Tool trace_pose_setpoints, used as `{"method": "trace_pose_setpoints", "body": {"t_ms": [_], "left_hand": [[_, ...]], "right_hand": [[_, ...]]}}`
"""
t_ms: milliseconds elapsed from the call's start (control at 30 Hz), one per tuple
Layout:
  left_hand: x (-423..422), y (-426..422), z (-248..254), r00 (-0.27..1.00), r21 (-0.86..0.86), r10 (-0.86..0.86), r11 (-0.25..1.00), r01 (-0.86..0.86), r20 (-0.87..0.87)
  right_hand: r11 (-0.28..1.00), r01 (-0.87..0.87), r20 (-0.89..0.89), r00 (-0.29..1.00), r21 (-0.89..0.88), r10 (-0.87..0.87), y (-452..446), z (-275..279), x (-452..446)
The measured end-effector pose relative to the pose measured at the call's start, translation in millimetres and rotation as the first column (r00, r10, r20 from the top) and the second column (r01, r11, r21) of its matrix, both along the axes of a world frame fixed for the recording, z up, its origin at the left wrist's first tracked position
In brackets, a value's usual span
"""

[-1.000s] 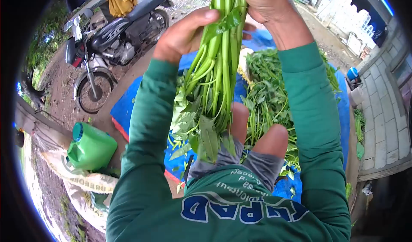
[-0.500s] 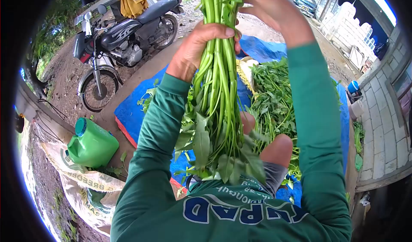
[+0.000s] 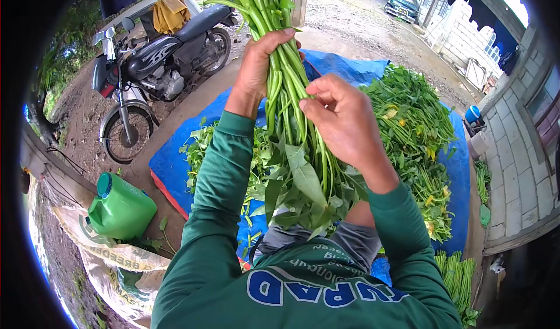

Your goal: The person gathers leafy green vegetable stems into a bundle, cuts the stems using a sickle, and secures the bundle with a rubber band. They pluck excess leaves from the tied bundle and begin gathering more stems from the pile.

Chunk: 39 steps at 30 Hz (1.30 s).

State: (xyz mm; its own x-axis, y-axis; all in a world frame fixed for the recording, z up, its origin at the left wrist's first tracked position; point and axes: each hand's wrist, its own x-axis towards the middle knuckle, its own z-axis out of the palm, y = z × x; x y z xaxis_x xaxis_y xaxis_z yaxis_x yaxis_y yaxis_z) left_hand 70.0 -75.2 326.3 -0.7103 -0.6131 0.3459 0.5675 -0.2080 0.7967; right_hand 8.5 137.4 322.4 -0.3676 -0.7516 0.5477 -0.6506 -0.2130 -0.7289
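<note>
A thick bunch of long green stems hangs in front of my chest, its broad leaves low over my lap. My left hand is wrapped round the upper part of the bunch. Lower down, at the bunch's right side, my right hand has thumb and forefinger pinched together against a stem; whether it grips that stem is hard to make out. A large heap of leafy greens lies on the blue tarp at the right, and smaller leafy pieces lie at the left.
A motorcycle stands at the upper left. At the lower left are a green jug and a printed sack. Bundled stems lie at the lower right, near a block wall. A parked vehicle shows far back.
My right hand has come down from the top of the bunch to its right side, fingers now pinched. The bunch and my left hand have shifted left, and more of the heap shows.
</note>
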Motion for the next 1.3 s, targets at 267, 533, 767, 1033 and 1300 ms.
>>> {"method": "trace_pose_setpoints", "body": {"t_ms": [267, 533, 767, 1033, 1300], "left_hand": [[32, 8, 34, 0.977, -0.308, -0.115, 0.937, 0.167, 0.179], [61, 26, -31, 0.827, -0.033, -0.298, 0.934, 0.356, 0.477], [19, 25, -95, 0.907, 0.178, -0.365, 0.926, 0.332, 0.209], [3, 31, -105, 0.908, 0.174, -0.403, 0.908, 0.380, 0.120], [2, 42, -97, 0.940, -0.014, -0.292, 0.954, 0.299, 0.179]], "right_hand": [[0.985, -0.148, -0.148, 0.980, -0.094, 0.133, -38, -65, 75], [0.993, 0.104, 0.195, 0.977, -0.052, -0.092, 26, -98, 52], [0.970, 0.210, 0.049, 0.978, -0.125, -0.205, 15, -118, 22], [0.994, 0.108, 0.433, 0.897, -0.023, -0.088, 21, -115, 19], [0.997, 0.046, 0.526, 0.848, 0.061, -0.071, 14, -117, 17]]}}
